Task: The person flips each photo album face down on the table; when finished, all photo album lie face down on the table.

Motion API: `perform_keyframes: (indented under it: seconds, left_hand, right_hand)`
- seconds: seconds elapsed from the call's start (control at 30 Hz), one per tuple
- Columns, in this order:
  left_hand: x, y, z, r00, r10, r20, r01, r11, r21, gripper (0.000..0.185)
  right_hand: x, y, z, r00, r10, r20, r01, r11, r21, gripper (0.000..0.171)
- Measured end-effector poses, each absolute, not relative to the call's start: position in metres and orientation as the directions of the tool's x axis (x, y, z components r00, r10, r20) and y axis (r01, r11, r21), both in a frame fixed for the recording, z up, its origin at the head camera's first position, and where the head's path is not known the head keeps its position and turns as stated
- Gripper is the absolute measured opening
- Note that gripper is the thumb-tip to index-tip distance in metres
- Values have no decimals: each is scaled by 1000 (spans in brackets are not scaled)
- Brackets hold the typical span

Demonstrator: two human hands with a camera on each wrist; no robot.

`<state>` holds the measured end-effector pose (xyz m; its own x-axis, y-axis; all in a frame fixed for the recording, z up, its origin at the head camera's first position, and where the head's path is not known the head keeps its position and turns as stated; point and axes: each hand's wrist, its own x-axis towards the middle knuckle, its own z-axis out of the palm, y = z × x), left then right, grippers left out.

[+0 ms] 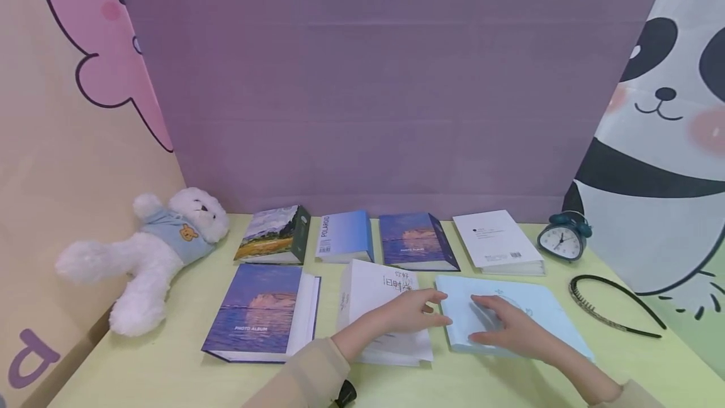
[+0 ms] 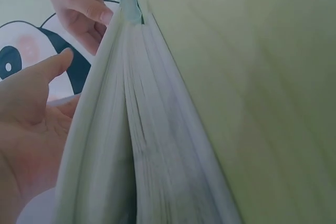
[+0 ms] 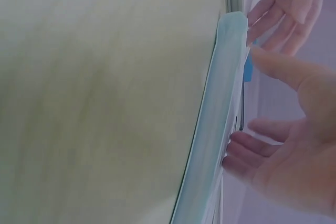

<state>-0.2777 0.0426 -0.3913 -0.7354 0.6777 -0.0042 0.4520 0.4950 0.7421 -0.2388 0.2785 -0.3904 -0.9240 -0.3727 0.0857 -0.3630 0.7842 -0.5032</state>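
Both hands are lying flat with fingers straight, gripping nothing: the right hand (image 1: 504, 326) is pressing on the pale blue album (image 1: 544, 307) at the table's (image 1: 170, 370) near edge, the left hand (image 1: 410, 310) resting on the white album (image 1: 374, 288) just beside it. Wrist views are blurring the page edges. Behind, four hardcover albums are lying in a row.

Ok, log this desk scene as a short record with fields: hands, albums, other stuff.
left hand: fingers straight, resting on the white album
right hand: flat on the light blue album
other albums: six in all lie on the table
left side: plush bear
right side: alarm clock, black headband
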Motion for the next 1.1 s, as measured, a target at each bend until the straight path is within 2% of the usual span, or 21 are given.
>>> perform_keyframes:
  seconds: [0.33, 0.47, 0.6, 0.8, 1.1]
  left_hand:
    - [-272, 44, -392, -688, 716, -118, 446, 545, 709, 55]
    - [-270, 42, -389, -654, 737, -172, 431, 549, 716, 56]
    - [-268, 41, -387, -637, 750, -175, 439, 540, 719, 56]
    - [-270, 40, -388, -650, 743, -161, 417, 526, 742, 57]
    - [-278, 45, -399, -674, 721, -162, 358, 510, 782, 59]
  right_hand:
    - [-233, 276, -399, -909, -386, 159, -416, 807, -419, 81]
    - [-233, 272, -400, -912, -384, 145, -410, 826, -387, 82]
    - [-234, 267, -395, -920, -375, 115, -392, 860, -326, 80]
    - [-236, 266, -383, -897, -424, 123, -441, 859, -258, 73]
    - [-243, 278, -385, -884, -432, 181, -468, 823, -321, 60]
